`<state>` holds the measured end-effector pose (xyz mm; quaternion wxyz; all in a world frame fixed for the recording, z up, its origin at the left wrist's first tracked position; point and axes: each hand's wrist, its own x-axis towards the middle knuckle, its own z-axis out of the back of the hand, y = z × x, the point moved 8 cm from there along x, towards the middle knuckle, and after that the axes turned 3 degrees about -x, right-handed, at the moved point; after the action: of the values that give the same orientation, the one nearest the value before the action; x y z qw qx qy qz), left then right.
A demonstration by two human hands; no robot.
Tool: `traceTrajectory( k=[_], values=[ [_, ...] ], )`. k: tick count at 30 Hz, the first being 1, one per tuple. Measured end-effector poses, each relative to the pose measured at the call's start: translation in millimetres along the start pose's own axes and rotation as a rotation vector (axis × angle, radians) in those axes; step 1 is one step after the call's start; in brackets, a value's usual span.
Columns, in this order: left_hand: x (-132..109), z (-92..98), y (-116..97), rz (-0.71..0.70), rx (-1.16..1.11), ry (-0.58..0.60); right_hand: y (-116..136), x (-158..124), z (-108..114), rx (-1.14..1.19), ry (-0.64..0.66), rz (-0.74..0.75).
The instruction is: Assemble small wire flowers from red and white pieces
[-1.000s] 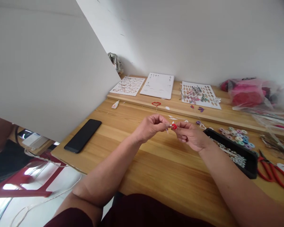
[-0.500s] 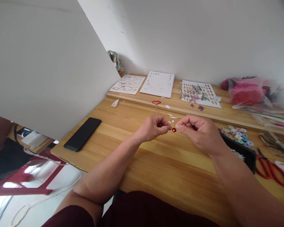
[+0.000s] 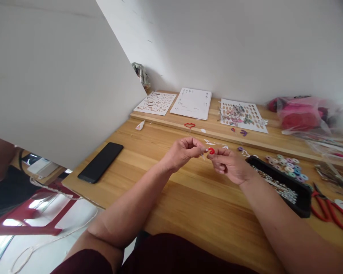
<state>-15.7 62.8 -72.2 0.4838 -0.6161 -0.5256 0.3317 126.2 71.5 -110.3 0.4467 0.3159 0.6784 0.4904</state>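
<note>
Over the table, my left hand (image 3: 185, 153) is closed in a pinch, with a tiny white piece at its fingertips; its kind is too small to tell. Close beside it, my right hand (image 3: 230, 163) grips a small round red ring (image 3: 211, 151) between thumb and fingers. The fingertips of both hands almost meet at the ring. Beyond them, white paper cut-outs (image 3: 209, 142), a small purple ring (image 3: 240, 148) and a red looped outline on a thin stem (image 3: 189, 125) lie on the wood.
Right of my right hand sits a black tray (image 3: 303, 205) of beads, near pastel rings (image 3: 288, 169) and red-handled pliers (image 3: 328, 207). A phone (image 3: 100, 162) and glue bottle (image 3: 140, 125) lie left. Patterned sheets (image 3: 191, 103) rest on the rear ledge. Someone's arm (image 3: 0, 158) shows past the partition.
My right hand has dropped slightly and turned, its fingers now curled around the red ring. More of the black tray shows. My left hand stays nearly in place.
</note>
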Motion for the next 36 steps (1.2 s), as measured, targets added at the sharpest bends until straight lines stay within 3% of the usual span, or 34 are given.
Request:
traceTrajectory(
  k=[4,10,14,18,21,24,30,33,36],
  values=[
    [2.6,9.2,-0.5,-0.028,0.002,-0.097,-0.4,-5.2,-7.4,-0.089,0.03,-0.04],
    [2.9,13.7,-0.8,-0.036,0.197,-0.133,46.7,-31.3,-6.8,-0.515,-0.06,0.274],
    [1.2,3.4,8.8,0.049,0.235,-0.023,65.8,-45.4,-7.5,-0.663,-0.162,0.405],
    [-4.1,-14.6,16.3,0.121,0.186,0.165,73.3,-45.7,-5.7,-0.745,-0.248,0.512],
    [-8.5,-23.0,16.3,0.158,0.104,0.254,65.3,-33.7,1.3,-0.659,-0.227,0.476],
    [-8.9,-22.4,11.9,0.142,0.041,0.264,43.9,-16.7,8.4,-0.458,-0.137,0.308],
    [-0.2,-0.7,6.8,0.076,-0.002,0.041,10.7,-2.8,7.5,-0.087,-0.023,0.066],
    [2.8,6.0,5.5,0.042,-0.031,-0.047,5.6,-3.9,4.1,-0.076,0.004,0.013],
    [4.3,9.0,3.9,0.001,0.005,-0.084,12.3,-8.6,2.0,-0.187,0.024,0.056]
  ],
)
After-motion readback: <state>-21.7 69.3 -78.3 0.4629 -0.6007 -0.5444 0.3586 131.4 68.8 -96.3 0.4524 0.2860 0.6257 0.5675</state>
